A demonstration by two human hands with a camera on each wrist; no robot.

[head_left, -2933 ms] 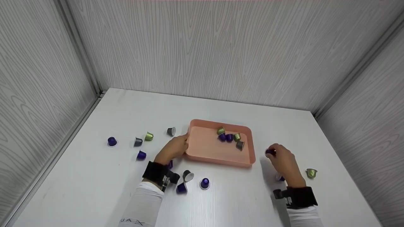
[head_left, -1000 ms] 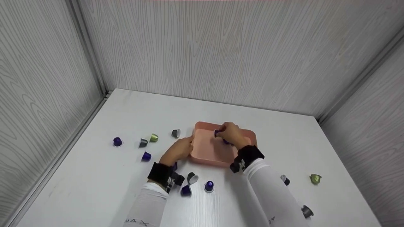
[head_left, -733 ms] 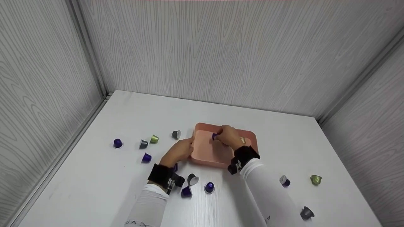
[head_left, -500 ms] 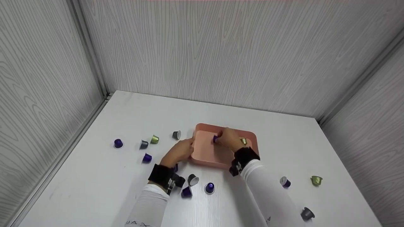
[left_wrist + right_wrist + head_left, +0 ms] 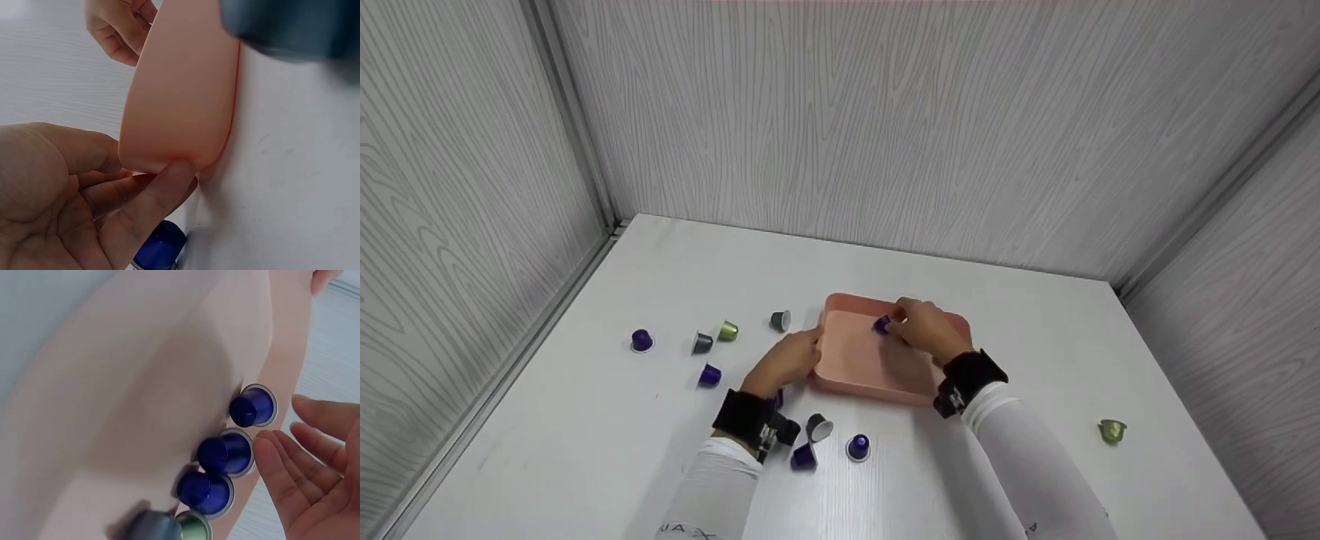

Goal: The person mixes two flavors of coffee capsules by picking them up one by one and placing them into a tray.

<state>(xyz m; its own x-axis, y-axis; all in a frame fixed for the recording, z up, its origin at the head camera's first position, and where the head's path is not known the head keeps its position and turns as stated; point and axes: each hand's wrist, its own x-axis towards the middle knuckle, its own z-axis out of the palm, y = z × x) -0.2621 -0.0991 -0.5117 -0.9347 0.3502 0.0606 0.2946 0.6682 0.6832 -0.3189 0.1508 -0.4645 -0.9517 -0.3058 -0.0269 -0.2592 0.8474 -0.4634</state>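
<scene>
The white tabletop carries a shallow salmon-pink plastic tray with rounded corners, its long axis running left to right across the head view. The left hand holds the tray's left short edge, thumb on the rim and fingers curled beneath it in the left wrist view. The only writing in sight is a few pale letters on the left white sleeve, upside down and not clear enough to read.

The right hand hovers over the far part of the tray with its fingers spread loosely and holding nothing, their tips just beside a row of three dark-blue coffee capsules. These lie on their sides along the tray's far wall, domed ends pointing into the tray and silver rims toward the wall. A grey capsule and a green capsule lie next in the row.

Loose capsules are scattered on the tabletop: blue, grey and green ones to the left of the tray, three near the left wrist, and one olive-green capsule well apart at the right.
</scene>
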